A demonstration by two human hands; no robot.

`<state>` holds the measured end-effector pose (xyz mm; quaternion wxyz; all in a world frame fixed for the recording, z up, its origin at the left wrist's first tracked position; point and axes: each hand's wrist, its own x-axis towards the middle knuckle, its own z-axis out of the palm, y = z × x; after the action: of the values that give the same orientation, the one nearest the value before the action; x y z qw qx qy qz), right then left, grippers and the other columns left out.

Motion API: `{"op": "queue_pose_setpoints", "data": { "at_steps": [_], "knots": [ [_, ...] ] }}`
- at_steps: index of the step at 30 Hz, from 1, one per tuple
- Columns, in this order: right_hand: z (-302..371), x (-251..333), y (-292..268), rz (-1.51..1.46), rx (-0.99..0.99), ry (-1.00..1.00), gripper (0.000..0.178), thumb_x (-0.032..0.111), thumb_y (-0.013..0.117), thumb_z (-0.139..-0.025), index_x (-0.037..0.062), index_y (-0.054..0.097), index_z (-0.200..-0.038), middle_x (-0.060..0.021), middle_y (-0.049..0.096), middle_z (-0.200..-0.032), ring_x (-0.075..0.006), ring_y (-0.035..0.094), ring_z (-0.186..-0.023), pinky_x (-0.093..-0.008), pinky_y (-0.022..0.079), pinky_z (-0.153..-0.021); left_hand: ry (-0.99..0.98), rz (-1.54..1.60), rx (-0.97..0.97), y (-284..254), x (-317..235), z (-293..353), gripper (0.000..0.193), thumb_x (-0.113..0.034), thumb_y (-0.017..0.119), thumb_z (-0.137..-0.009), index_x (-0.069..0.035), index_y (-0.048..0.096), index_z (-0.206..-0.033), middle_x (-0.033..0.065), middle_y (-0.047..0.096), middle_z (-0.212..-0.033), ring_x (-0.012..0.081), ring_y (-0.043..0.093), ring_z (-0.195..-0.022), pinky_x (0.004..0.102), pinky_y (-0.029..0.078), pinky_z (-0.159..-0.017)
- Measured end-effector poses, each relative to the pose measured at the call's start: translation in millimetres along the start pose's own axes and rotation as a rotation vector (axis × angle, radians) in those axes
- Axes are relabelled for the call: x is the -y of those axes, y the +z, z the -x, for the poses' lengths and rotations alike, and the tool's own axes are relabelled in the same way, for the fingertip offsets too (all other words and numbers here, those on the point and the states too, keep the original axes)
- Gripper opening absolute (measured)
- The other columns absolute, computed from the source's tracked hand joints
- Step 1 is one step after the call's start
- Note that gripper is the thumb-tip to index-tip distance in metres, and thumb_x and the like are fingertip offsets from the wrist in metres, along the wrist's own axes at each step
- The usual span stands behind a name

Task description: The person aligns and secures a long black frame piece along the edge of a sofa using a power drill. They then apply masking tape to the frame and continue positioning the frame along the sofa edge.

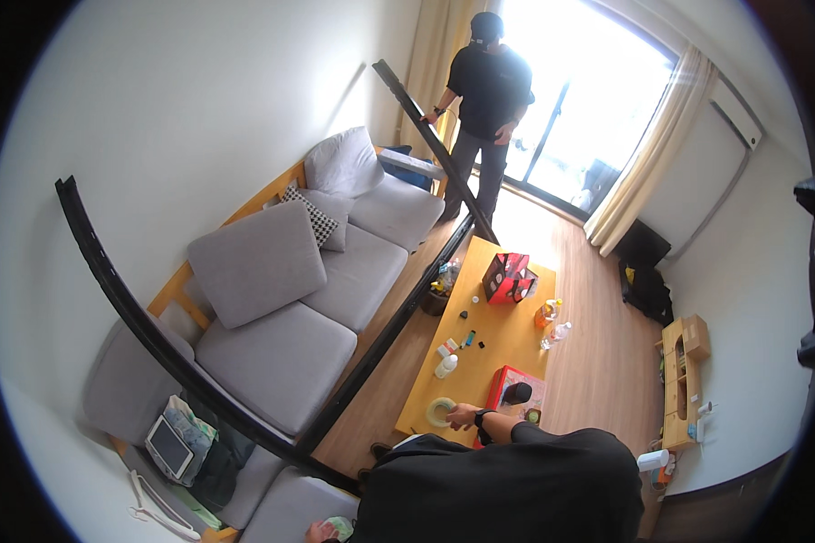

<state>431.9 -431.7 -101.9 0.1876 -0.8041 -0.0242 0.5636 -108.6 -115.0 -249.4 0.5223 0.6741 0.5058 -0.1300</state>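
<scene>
My right hand [465,416] is at the near end of the low wooden table, its bunched fingers on the right rim of a pale roll of tape [440,413], which lies flat. Low in the view, my left hand [317,532] is partly cut off by the picture's edge and closed at a small green-and-white thing [338,528]. A long black frame bar [177,360] curves across the sofa and meets a second black bar [362,371] near my left side. At the far end, another person [489,90] grips a third black bar [426,131] with one hand.
On the table [423,385] stand a white bottle [445,366], a red box [503,387] with a black object, a red bag [509,279] and drink bottles [548,313]. A grey sofa [276,362] lines the left wall. Wooden shelves [679,385] stand on the right.
</scene>
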Motion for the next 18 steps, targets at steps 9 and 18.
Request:
{"op": "queue_pose_setpoints", "data": {
  "at_steps": [9,18],
  "knots": [
    [5,-16,-10,-0.038,-0.068,0.013,0.041,0.036,0.057,-0.096,0.007,0.062,-0.123,-0.0079,0.073,-0.107,-0.0202,0.071,-0.097,-0.0383,0.057,-0.079,-0.427,0.821,0.086,9,10,-7,0.042,-0.027,0.057,-0.093,-0.004,0.051,-0.128,0.0164,0.062,-0.111,0.0309,0.065,-0.093,0.0487,0.058,-0.075],
    [9,-6,-5,-0.033,-0.069,-0.051,0.037,0.036,0.057,-0.093,0.0065,0.066,-0.114,-0.0067,0.073,-0.1,-0.0183,0.071,-0.092,-0.035,0.057,-0.074,-0.457,0.833,-0.016,-31,-43,-35,0.044,-0.027,0.055,-0.094,-0.005,0.05,-0.132,0.0161,0.062,-0.112,0.0299,0.064,-0.098,0.0482,0.055,-0.076]
  ]
}}
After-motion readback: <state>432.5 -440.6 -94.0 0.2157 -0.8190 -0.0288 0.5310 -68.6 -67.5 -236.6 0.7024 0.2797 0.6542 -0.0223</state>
